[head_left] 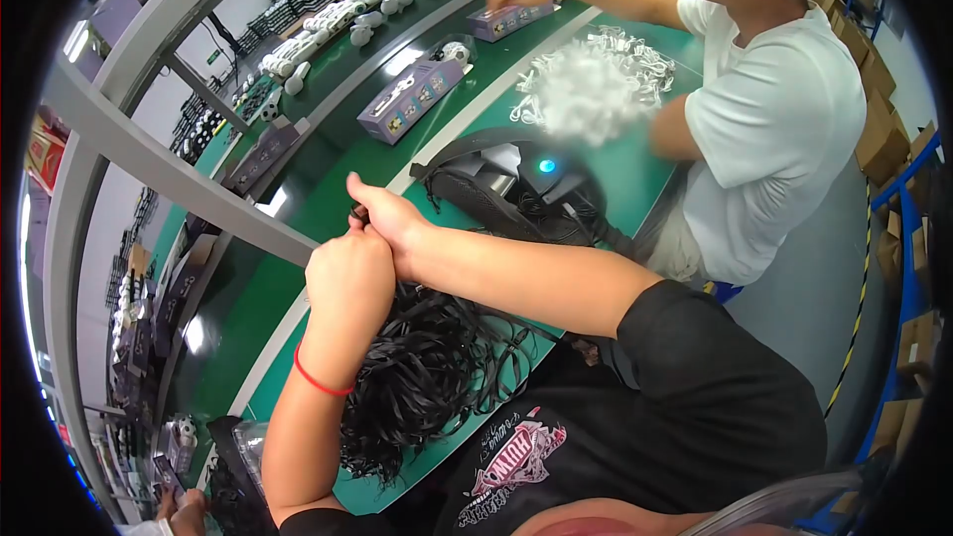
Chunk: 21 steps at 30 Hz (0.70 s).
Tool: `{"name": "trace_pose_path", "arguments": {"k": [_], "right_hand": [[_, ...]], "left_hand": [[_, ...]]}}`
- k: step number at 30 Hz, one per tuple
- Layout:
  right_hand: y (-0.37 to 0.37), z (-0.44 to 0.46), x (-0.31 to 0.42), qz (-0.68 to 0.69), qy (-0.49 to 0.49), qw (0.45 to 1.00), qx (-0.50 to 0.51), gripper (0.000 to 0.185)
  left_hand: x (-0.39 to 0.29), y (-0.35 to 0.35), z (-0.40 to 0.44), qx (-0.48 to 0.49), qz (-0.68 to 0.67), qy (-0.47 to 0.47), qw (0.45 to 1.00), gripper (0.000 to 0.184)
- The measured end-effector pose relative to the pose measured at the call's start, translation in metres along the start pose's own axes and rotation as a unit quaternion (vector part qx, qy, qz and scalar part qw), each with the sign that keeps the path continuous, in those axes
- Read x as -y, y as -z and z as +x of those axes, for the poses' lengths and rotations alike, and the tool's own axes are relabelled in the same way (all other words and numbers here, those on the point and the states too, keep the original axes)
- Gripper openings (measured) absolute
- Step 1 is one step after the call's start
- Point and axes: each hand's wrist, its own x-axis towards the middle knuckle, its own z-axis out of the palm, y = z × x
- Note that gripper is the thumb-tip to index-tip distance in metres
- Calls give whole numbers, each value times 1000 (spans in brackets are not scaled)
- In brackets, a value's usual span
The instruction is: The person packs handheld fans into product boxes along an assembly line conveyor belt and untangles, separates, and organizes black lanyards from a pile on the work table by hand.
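Observation:
My left hand (349,278), with a red band on its wrist, is closed in a fist against my right hand (392,223). The right hand's fingers are mostly hidden behind the left, and its thumb points up. A small dark bit of a black cord (359,212) shows between the two hands; the rest of it is hidden. Below my forearms, a large tangled pile of black cords (422,377) lies on the green table (365,496). Beyond my right forearm sits an open black bag (481,194) with a device showing a blue light (547,167).
A co-worker in a white shirt (784,129) stands at the right, reaching over a pile of white cables (596,89). Purple boxes (412,104) rest on the green conveyor (333,154). A grey metal frame (189,174) crosses the left side. Cartons (874,84) line the right.

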Motion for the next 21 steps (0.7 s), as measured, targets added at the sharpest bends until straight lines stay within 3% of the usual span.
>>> {"name": "trace_pose_path", "arguments": {"k": [3,4,6,8,10,13,18,21], "right_hand": [[3,6,-11,-77,46,995,-33,46],[4,5,-15,-80,48,995,-33,46],[7,-5,-23,-111,38,992,53,43],[15,-9,-31,-121,-6,989,80,39],[19,-10,-40,-130,-44,985,107,36],[12,-3,-45,-118,-59,990,43,34],[19,-4,-55,-159,-41,983,85,33],[27,-2,-62,-103,8,991,81,37]], "left_hand": [[-1,14,-18,32,-34,-17,999,6],[-1,21,-24,-10,-89,-27,996,7],[5,34,-34,-58,-147,-41,987,8],[14,43,-48,-10,-277,-37,960,12],[16,32,-57,-25,-251,-44,967,11],[19,20,-53,-76,-195,-46,977,10],[18,8,-60,-51,-193,4,980,2],[17,-7,-58,-52,-204,12,977,3]]}}
